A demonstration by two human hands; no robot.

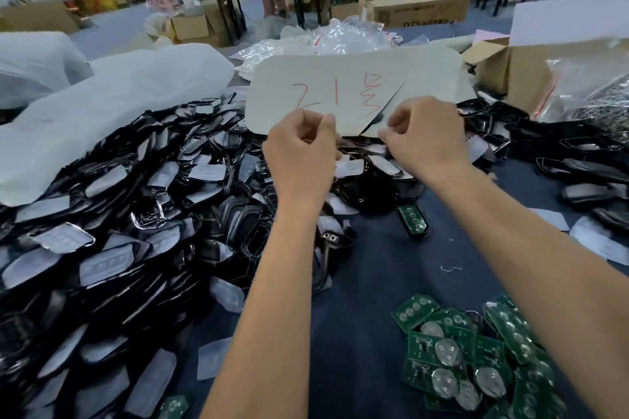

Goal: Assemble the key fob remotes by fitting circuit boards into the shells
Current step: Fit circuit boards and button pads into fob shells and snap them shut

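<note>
My left hand [301, 150] and my right hand [427, 136] are raised over the middle of the table, each pinching the lower edge of a pale card [354, 92] with red handwriting. A big heap of black key fob shells [136, 214] with clear film covers fills the left half of the dark cloth. Green circuit boards [476, 357] with round coin cells lie piled at the lower right. One shell with a green board in it [412, 219] lies alone below my right wrist.
More black shells [578, 177] lie at the right. A cardboard box [531, 71] with a bagged lot of parts [592, 92] stands at the far right. White foam sheet [112, 105] covers the left heap's back. Clear plastic bags [340, 37] sit behind the card.
</note>
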